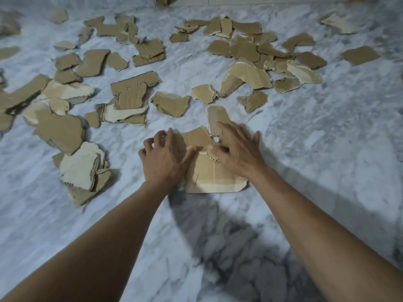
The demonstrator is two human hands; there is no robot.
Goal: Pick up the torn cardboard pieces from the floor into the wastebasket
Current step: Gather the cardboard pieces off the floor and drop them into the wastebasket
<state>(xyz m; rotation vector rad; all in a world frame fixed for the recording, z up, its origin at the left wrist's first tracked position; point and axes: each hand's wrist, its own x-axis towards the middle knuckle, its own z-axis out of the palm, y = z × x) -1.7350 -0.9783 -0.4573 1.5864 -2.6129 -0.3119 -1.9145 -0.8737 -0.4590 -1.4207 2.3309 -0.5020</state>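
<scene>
Several torn brown cardboard pieces lie scattered over the marble floor (316,149). A large flat cardboard piece (209,173) lies right in front of me. My left hand (163,158) rests on its left part with fingers spread. My right hand (237,149) presses on its upper right, and its fingers also overlap a narrower cardboard strip (216,118) just beyond. Neither hand has lifted a piece off the floor. No wastebasket is in view.
Heaps of cardboard lie at the left (80,168), the centre (128,99) and the far right (250,59). My shadow darkens the floor near me (229,247). A wall base runs along the top edge (261,1).
</scene>
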